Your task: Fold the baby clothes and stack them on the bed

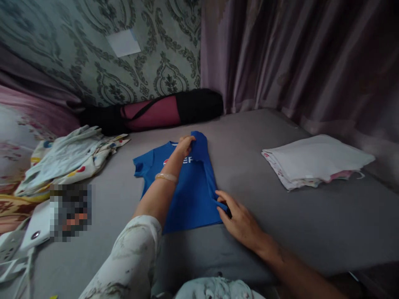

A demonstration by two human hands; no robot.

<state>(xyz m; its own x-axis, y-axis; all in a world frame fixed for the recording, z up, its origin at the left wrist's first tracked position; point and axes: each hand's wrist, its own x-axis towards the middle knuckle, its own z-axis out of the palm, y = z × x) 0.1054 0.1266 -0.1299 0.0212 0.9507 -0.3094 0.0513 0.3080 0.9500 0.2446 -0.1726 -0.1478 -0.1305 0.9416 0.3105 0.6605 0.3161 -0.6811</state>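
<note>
A blue T-shirt (187,199) with a white printed word and a round logo lies flat before me, its collar toward the wall. Its right side is folded inward, and the sleeve there rests over the chest print. My left hand (186,145) reaches across the shirt, its fingers closed on the cloth near the right shoulder. Down at the lower right edge, my right hand (235,214) pinches the shirt's side between thumb and fingers. The left sleeve of the shirt stays spread out to the side.
A folded white cloth stack (318,160) lies at the right of the grey sheet (249,166). Rumpled clothes (71,153) sit at the left, above a white device (39,222) with cables. A black and red long bag (156,111) lies along the wall.
</note>
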